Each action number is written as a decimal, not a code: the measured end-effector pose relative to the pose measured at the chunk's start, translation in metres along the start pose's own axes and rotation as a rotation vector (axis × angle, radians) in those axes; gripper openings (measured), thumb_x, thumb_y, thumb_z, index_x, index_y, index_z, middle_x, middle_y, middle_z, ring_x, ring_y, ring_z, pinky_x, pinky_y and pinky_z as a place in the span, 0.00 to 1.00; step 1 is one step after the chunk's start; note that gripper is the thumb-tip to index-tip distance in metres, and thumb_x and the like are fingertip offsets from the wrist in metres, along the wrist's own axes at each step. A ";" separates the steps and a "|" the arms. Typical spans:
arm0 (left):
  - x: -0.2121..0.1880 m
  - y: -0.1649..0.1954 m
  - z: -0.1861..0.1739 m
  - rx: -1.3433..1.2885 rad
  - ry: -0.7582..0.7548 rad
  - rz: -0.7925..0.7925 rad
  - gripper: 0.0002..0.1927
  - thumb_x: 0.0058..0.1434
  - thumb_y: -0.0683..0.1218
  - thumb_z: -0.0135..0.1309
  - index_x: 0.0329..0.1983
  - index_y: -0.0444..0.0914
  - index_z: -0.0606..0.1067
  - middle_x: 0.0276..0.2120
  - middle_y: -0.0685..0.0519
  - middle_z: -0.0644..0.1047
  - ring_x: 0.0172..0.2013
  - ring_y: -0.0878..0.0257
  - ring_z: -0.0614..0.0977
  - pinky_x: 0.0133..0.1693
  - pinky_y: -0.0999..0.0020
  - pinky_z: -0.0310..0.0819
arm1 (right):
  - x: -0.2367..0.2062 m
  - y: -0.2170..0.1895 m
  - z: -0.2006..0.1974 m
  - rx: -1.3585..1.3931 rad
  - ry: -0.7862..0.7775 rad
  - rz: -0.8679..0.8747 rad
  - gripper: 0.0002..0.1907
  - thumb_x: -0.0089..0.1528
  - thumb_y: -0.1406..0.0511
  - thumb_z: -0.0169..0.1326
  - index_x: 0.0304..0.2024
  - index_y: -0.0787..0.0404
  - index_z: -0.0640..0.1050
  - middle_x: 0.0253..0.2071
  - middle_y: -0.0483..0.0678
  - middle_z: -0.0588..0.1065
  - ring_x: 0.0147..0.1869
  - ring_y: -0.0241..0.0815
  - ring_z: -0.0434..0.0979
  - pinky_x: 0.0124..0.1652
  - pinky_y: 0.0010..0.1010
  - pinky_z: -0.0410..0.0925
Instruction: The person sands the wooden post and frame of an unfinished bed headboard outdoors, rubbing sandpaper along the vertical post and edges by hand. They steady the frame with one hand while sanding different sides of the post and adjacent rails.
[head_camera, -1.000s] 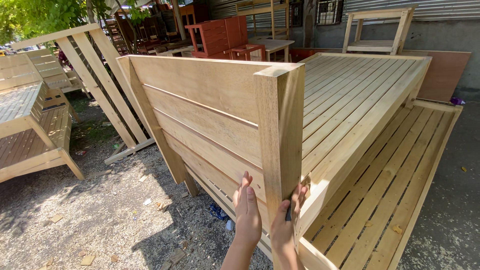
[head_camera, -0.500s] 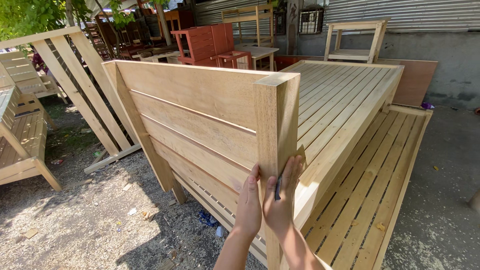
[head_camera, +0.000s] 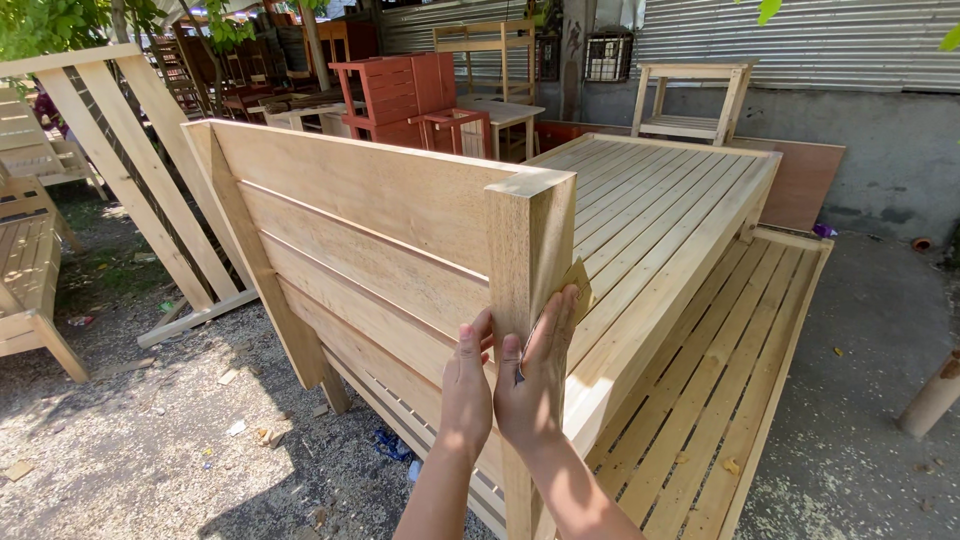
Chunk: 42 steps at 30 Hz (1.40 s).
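A pale unfinished wooden bed frame stands in front of me, with a tall square corner post (head_camera: 528, 240) joining its plank headboard (head_camera: 360, 240). My right hand (head_camera: 535, 375) presses a small tan sheet of sandpaper (head_camera: 574, 285) flat against the post's right face. Beside it, my left hand (head_camera: 467, 385) rests on the post's left edge, fingers together, holding nothing. The slatted bed deck (head_camera: 650, 200) stretches away behind the post.
A second slatted wooden frame (head_camera: 740, 370) lies low on the right. Slanted slat panels (head_camera: 120, 180) lean at the left, a bench (head_camera: 30, 270) at far left. Red chairs (head_camera: 400, 90), a table and a stool (head_camera: 695, 100) stand before a corrugated wall. Gravel ground below left.
Both hands have slid upward along the corner post, the right one carrying the sandpaper with it. My view has shifted right and slightly closer.
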<state>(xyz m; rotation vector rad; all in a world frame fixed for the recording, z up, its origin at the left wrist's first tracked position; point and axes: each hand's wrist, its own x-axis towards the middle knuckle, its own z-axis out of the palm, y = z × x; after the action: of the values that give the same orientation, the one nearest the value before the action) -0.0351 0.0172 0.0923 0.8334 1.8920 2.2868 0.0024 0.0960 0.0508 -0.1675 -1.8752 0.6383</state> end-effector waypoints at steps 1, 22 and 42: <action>0.001 0.001 0.001 -0.024 0.004 -0.019 0.39 0.71 0.65 0.22 0.70 0.37 0.67 0.61 0.45 0.76 0.62 0.54 0.75 0.63 0.58 0.64 | -0.003 -0.002 -0.002 -0.030 -0.010 -0.022 0.38 0.70 0.62 0.42 0.76 0.71 0.42 0.80 0.68 0.39 0.84 0.66 0.35 0.77 0.53 0.39; 0.025 0.039 0.017 -0.138 -0.246 0.152 0.34 0.74 0.60 0.27 0.75 0.35 0.57 0.73 0.44 0.62 0.72 0.55 0.62 0.69 0.63 0.55 | 0.065 -0.002 -0.026 0.147 0.084 -0.040 0.33 0.77 0.61 0.35 0.79 0.64 0.40 0.82 0.66 0.37 0.86 0.63 0.33 0.78 0.47 0.40; 0.055 0.011 0.051 -0.023 -0.200 0.448 0.31 0.76 0.59 0.32 0.75 0.40 0.64 0.53 0.43 0.69 0.54 0.55 0.73 0.57 0.62 0.68 | 0.057 -0.058 -0.054 0.174 0.060 0.019 0.35 0.76 0.54 0.29 0.78 0.64 0.39 0.83 0.58 0.38 0.86 0.55 0.34 0.77 0.41 0.40</action>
<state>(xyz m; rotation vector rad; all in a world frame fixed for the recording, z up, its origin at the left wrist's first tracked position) -0.0563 0.0808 0.1279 1.5520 1.7251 2.3264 0.0386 0.0891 0.1406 -0.0902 -1.7523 0.7976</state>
